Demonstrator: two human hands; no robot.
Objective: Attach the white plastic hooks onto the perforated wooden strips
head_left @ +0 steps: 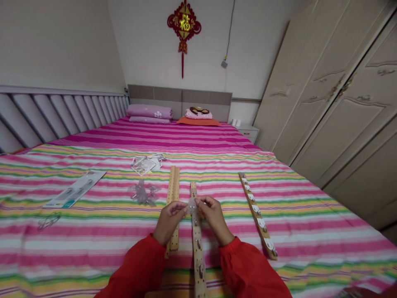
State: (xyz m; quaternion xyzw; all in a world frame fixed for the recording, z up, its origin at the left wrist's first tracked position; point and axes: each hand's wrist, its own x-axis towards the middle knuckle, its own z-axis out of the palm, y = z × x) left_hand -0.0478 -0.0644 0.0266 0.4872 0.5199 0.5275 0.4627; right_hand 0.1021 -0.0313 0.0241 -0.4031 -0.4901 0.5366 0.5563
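Observation:
My left hand and my right hand meet over a wooden peg strip that lies lengthwise on the striped bedspread. Both pinch a small clear plastic hook between their fingertips, just above the strip. The strip carries a few metal hooks lower down. Left of it, partly under my left hand, lies a second wooden strip with rows of holes. Red sleeves cover both forearms.
A third wooden strip with several white hooks lies to the right. A pile of clear hooks, opened packaging and a card pack lie to the left. Pillows sit at the headboard; a wardrobe stands on the right.

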